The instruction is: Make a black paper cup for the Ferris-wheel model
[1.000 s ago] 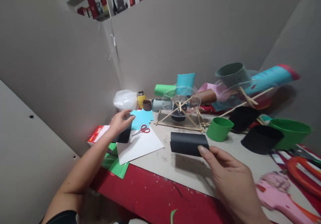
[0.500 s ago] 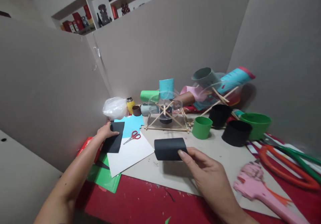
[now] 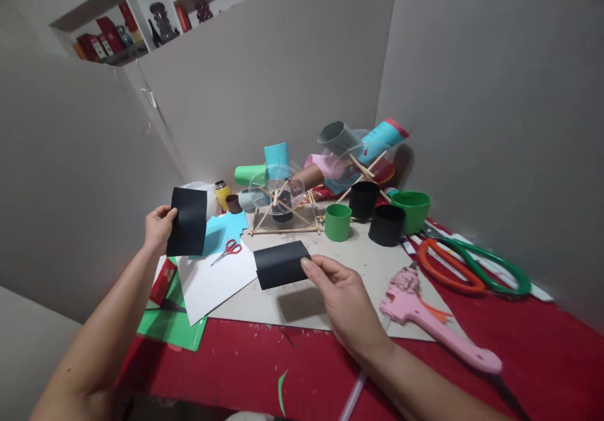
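Head view: I see both hands raised over the red-and-grey tabletop (image 3: 236, 361), each pinching something black. At left, the left hand (image 3: 159, 227) grips the edge of a flat black sheet (image 3: 189, 223) between thumb and fingers, holding it upright in front of a pale plastic bag (image 3: 213, 196). Near the middle of the frame, the right hand (image 3: 344, 292) pinches the right end of a curled black piece (image 3: 280, 263), which casts a shadow below it. Between them, small red-handled scissors (image 3: 231, 248) lie over a white sheet (image 3: 212, 286), beside a blue sheet (image 3: 231, 224). Behind, at centre, stands a stick-framed wheel (image 3: 276, 199) with coloured tubes around it. A green ring (image 3: 338, 223) and two black rings stand to its right; a pink glue gun (image 3: 438, 326) lies at lower right, just below large scissors with orange and green handles (image 3: 464, 262).
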Motion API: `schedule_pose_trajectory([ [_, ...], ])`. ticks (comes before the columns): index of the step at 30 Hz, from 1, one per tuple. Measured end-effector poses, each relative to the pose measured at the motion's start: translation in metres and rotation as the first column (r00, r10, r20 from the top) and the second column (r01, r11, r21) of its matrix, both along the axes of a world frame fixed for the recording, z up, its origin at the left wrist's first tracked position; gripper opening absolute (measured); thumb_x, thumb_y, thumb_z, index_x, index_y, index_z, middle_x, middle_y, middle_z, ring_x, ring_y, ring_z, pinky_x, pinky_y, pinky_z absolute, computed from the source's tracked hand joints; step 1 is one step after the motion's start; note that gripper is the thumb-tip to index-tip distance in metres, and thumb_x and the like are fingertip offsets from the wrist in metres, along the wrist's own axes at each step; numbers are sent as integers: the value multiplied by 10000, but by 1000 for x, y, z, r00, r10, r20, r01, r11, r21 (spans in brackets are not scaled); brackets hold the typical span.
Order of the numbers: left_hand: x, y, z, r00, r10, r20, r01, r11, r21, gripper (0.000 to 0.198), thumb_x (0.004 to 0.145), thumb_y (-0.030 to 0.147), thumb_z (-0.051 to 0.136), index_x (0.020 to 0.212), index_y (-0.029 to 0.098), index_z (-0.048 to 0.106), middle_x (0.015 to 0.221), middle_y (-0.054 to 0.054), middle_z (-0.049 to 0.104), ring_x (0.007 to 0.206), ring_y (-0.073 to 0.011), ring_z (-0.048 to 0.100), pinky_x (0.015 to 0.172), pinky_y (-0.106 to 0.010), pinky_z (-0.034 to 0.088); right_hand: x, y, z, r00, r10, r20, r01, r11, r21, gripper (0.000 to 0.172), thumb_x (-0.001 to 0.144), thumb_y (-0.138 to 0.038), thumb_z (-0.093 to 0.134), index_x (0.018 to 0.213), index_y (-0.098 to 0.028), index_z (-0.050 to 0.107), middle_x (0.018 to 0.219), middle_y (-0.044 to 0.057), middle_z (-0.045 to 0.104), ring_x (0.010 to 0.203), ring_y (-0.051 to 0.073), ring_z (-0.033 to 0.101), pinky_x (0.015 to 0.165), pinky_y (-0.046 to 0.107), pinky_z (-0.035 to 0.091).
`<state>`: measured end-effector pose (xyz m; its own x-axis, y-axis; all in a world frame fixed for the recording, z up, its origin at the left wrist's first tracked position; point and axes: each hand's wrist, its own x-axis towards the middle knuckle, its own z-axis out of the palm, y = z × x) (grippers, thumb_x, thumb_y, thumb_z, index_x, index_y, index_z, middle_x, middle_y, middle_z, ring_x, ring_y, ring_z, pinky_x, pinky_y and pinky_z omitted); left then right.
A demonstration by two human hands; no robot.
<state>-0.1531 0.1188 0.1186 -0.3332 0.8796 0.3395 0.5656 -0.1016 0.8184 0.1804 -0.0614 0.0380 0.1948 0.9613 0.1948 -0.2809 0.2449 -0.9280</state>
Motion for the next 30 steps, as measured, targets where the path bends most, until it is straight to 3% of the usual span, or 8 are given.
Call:
schedule_pose_trajectory([
  [3, 23, -24, 5, 989, -131, 66, 134, 990, -45, 490, 673, 554, 734, 939, 154, 638, 734, 14, 662, 565, -106, 563, 533, -210, 431, 1, 3, 1, 990, 9, -141, -10, 1000, -4, 310, 795, -484, 689, 657, -211, 639, 644, -16, 621, 659, 171, 543, 654, 277, 431],
  [6, 52, -52, -10, 949, -301, 92, 314, 929, -195, 539, 540, 549, 795, 889, 156, 679, 678, -15, 691, 515, -156, 593, 502, -257, 453, 1, 5, 5, 967, 10, -256, -9, 1000, 2, 282, 752, -489, 720, 697, -214, 684, 706, 6, 683, 708, 187, 593, 701, 298, 471],
  [11, 92, -83, -35, 900, -434, 24, 427, 872, -241, 405, 556, 447, 815, 836, 169, 723, 717, -51, 720, 597, -197, 638, 569, -302, 503, 2, 5, 12, 928, -10, -372, 14, 1000, 8, 277, 704, -480, 770, 776, -215, 734, 791, 29, 735, 796, 207, 641, 767, 326, 502],
  [14, 108, -103, -30, 910, -414, -35, 410, 908, -83, 344, 717, 477, 709, 900, 186, 720, 928, -72, 735, 820, -217, 663, 749, -322, 531, 3, 7, 13, 909, -29, -415, 38, 999, 13, 297, 690, -478, 782, 824, -216, 739, 828, 39, 747, 830, 217, 653, 774, 339, 512],
  [16, 121, -122, -22, 901, -431, -39, 431, 902, -7, 331, 802, 504, 628, 865, 191, 713, 861, -56, 728, 792, -200, 666, 773, -318, 535, 3, 8, 13, 904, -32, -427, 48, 999, 26, 294, 700, -472, 781, 842, -218, 739, 846, 40, 749, 845, 218, 653, 775, 340, 512],
  [21, 159, -165, -12, 757, -619, 212, 640, 768, -44, 366, 787, 491, 691, 964, 173, 729, 543, 1, 655, 550, -168, 659, 620, -292, 544, 2, 8, 7, 913, -38, -406, 75, 994, 76, 251, 794, -467, 730, 868, -227, 732, 861, 16, 727, 835, 201, 619, 778, 319, 479],
  [25, 178, -170, -21, 679, -597, 427, 678, 733, -53, 541, 684, 505, 793, 1069, 141, 685, 517, 22, 648, 463, -157, 645, 520, -252, 517, -1, 7, 1, 930, -63, -362, 108, 989, 105, 227, 849, -456, 693, 842, -231, 721, 784, -14, 669, 750, 169, 557, 761, 301, 437],
  [30, 185, -159, -31, 603, -552, 576, 680, 733, -9, 413, 737, 510, 759, 903, 136, 698, 498, 10, 642, 445, -143, 638, 468, -210, 483, -4, 6, -2, 949, -62, -311, 104, 987, 121, 246, 850, -461, 685, 796, -222, 707, 707, -21, 608, 700, 166, 509, 718, 302, 413],
])
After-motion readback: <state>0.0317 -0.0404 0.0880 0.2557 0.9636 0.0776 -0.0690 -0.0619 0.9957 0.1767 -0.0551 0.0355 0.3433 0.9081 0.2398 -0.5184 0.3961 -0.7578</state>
